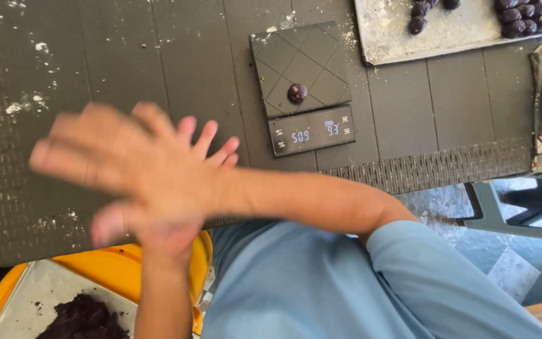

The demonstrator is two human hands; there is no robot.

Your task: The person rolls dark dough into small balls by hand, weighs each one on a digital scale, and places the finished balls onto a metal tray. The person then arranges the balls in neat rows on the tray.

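Head view shows the right hand pressed flat over the left hand, both blurred. I cannot tell what is squeezed between the palms. Rolling goes best with soft, even pressing, like the dark ball on the scale beyond the fingers.

tabletop: dark matt slats with a woven, rough edge, dusted with white powder
scale: black, smooth plastic, slightly glossy, with a lit display
ball on scale: dark, smooth, faint sheen
tray: dull grey metal, floured
bowl: glossy orange plastic
dough in bowl: dark, crumbly, matt
sleeve: light blue soft cloth
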